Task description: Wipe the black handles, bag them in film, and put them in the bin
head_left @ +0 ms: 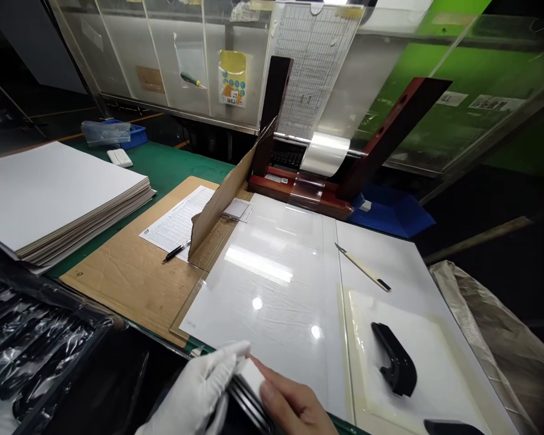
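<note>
At the bottom centre, my left hand (193, 389) in a white glove is closed round a glossy black part (248, 403) with ridged edges. My bare right hand (301, 405) pinches a small white block-like piece (252, 376) against the top of that part. Whether the piece is an eraser or a folded wipe I cannot tell. On the white surface to the right lies a curved black handle-like part (396, 362). Another black part (451, 428) is cut off by the bottom edge of the view.
A glass-like sheet (272, 326) covers the bench middle, with a craft knife (362, 267) to its right. Behind stands a dark red holder (326, 192) with a clear film roll (325, 154). Cardboard (131, 278), a pen (176, 251) and stacked white sheets (58, 193) lie left; bagged black parts (40, 356) nearer.
</note>
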A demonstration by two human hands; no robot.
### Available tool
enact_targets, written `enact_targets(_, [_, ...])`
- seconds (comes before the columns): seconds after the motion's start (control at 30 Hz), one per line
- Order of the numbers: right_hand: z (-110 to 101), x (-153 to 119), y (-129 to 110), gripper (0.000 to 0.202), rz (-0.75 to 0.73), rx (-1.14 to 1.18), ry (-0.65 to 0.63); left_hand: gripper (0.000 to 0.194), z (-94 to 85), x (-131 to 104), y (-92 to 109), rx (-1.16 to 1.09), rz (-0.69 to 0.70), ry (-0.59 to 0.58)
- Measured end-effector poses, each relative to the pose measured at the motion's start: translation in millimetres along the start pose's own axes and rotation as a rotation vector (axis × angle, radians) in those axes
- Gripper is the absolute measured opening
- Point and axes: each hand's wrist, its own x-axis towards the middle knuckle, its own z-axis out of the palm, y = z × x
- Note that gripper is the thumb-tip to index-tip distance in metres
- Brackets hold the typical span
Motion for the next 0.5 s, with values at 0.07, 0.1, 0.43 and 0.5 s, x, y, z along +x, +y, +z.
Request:
enact_targets(0.07, [9,1,3,0.064,-0.024,-0.014,0.128,0.050,4.4,0,-8,-0.050,-0.058,0.028])
enact_targets(0.1, [16,2,6,0.060,-0.057,-0.033,0.225,0.052,6.4,1,-13,-0.075,-0.082,0.049])
enact_targets(0.43, [23,24,33,0.053,-0.812,-0.810,0.542,0.026,0.7,1,-45,-0.152,-0.134,-0.024])
enact_targets(0.5, [10,25,32,0.055,-0.940,-1.025,0.451,0.022,-4.2,-1,-48,-0.148,-0.125,-0.046])
